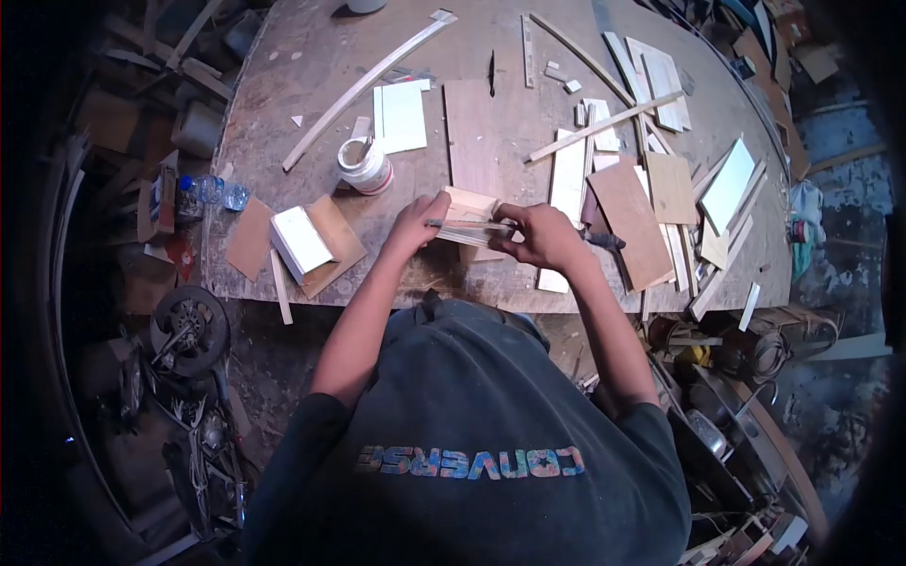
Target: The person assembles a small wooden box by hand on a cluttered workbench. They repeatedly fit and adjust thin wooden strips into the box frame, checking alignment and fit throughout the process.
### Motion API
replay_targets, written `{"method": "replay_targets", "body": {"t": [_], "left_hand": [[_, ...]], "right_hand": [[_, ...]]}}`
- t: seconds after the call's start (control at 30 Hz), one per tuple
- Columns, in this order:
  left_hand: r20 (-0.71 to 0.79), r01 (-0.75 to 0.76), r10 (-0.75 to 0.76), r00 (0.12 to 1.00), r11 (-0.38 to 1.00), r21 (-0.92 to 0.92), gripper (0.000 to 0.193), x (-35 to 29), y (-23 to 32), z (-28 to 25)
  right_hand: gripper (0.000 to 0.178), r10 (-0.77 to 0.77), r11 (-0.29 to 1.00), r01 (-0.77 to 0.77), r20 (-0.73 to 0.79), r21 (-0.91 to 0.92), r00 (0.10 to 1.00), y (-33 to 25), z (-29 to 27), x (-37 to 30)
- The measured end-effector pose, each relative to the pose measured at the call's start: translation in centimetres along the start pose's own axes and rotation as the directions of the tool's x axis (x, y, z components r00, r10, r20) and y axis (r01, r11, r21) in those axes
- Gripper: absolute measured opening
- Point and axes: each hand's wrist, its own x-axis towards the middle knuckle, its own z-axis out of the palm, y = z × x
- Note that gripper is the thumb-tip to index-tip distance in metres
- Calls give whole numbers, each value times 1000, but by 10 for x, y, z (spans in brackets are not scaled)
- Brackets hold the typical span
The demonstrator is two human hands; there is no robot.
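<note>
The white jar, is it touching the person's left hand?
Apart. The head view shows it: a strip of tabletop lies between the white jar and the left hand.

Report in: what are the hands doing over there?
Left hand gripping box-like wooden piece; right hand at its right end. Thin stick between hands. White jar nearby, not touching the piece.

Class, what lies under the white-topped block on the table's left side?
A brown board appears beneath the white-topped block, jutting past its right side. Whatever the block fully covers cannot be seen.
</note>
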Motion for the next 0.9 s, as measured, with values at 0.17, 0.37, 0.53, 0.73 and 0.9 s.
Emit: {"method": "replay_targets", "body": {"t": [0.17, 0.37, 0.53, 0.73, 0.9], "left_hand": [[-115, -22, 16, 993, 998, -51, 53, -15, -6, 19], [-97, 323, -377, 921, 879, -350, 70, -2, -9, 13], [3, 328, -360, 933, 846, -420, 56, -6, 11, 1], [106, 303, -291, 951, 810, -502, 59, -5, 22, -7], [43, 224, -243, 969, 791, -570, 70, -4, 26, -14]], "right_hand": [[33, -47, 999, 46, 20, 28, 999, 3, 17, -7], [25, 231, 808, -28, -271, 589, 935, 15, 36, -16], [31, 583, 553, -254, -150, 794, 798, 64, 62, -2], [62, 673, 157, -485, 266, 860, 690, 90, 76, 22], [45, 432, -31, -531, 491, 847, 757, 83, 71, 16]]}}
